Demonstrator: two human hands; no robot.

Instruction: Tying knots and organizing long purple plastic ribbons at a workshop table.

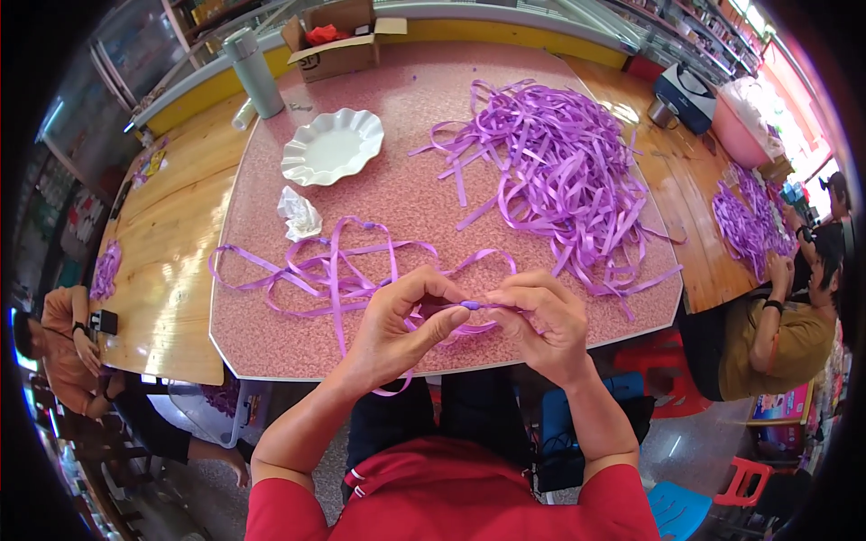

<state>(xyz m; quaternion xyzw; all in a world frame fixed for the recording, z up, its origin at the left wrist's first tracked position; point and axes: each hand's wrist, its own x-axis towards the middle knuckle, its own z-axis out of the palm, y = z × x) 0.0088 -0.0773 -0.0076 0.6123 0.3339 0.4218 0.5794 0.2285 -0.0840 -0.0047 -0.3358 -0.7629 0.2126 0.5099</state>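
Observation:
Both hands meet above the near edge of the pink speckled table (262,352). Thumb and forefinger of my left hand (401,320) are closed at the left end of a small dark purple fastener (470,306) on a purple ribbon. My right hand (548,325) pinches the ribbon just right of that fastener. Loose loops of purple ribbon (336,270) spread over the table left of and behind my left hand. Beyond my right hand lies a big tangled heap of purple ribbons (564,162), some strands trailing toward the table's right edge.
Left of the heap are a white scalloped bowl (332,149) and crumpled white tissue (299,215). Behind them stand a pale green flask (253,74) and an open cardboard box (338,45). People sit at both sides, near more ribbons (753,216). Stools (663,370) stand by the table.

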